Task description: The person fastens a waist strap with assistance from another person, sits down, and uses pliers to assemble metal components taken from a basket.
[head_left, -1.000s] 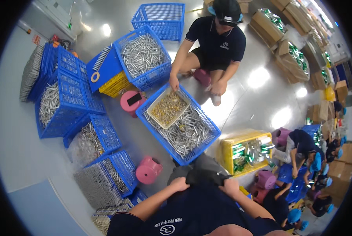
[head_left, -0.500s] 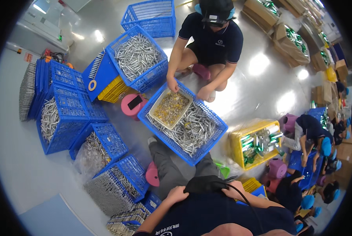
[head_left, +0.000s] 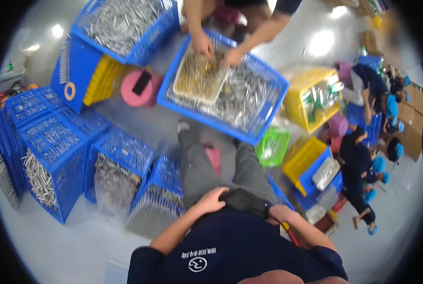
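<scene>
In front of my legs stands a large blue crate (head_left: 211,121), which contains many slender silver metal pieces (head_left: 244,94). At its upper left is a second blue crate (head_left: 160,41), also full of silver pieces. On the right I see a yellow crate (head_left: 297,100), and nearer to me a light-green basket (head_left: 270,161). A pink stool (head_left: 147,98) stands at the left. Inside the first crate, in its left part, sits a cream tray (head_left: 192,95) of small yellowish and silvery parts. The black pouch-like thing (head_left: 244,202) lies at my waist, above my grey trousers, between my two hands. My left hand (head_left: 212,200), half open with bent fingers, rests at its left edge; my right hand (head_left: 283,214) is at its right end, fingers partly hidden. I cannot tell whether either one grips it. A co-worker's hands (head_left: 202,43) are over the tray. Smallest, a black phone-like slab (head_left: 142,83) lies on the stool.
</scene>
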A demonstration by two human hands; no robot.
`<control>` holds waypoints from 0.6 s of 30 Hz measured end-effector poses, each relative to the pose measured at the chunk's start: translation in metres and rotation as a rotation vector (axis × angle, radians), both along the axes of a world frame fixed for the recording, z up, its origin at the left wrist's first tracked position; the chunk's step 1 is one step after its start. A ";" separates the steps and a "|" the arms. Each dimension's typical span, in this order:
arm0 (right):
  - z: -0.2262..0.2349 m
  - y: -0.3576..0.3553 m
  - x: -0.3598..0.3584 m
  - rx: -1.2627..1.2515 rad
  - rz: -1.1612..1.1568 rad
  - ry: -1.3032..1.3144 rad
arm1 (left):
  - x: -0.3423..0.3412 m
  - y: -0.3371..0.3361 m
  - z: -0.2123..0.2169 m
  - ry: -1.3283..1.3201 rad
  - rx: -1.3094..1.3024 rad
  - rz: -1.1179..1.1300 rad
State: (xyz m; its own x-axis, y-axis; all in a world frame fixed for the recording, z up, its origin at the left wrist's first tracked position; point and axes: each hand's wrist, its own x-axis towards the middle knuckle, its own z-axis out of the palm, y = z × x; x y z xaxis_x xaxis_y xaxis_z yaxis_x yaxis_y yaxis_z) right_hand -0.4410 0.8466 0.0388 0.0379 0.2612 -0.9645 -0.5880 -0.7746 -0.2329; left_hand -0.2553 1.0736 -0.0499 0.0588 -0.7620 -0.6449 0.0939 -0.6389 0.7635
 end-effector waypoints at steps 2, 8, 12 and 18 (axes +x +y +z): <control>0.025 0.008 0.004 0.072 -0.056 -0.009 | 0.005 0.001 0.016 -0.182 0.059 -0.086; -0.005 -0.013 -0.006 0.219 -0.431 0.330 | 0.008 -0.003 -0.015 0.528 0.003 -0.295; -0.100 -0.103 0.062 -0.268 -0.569 -0.207 | -0.004 -0.020 -0.078 0.541 -0.069 -0.607; -0.399 -0.116 0.154 -0.293 -1.198 -0.710 | 0.039 -0.124 -0.185 -0.604 -0.300 -0.527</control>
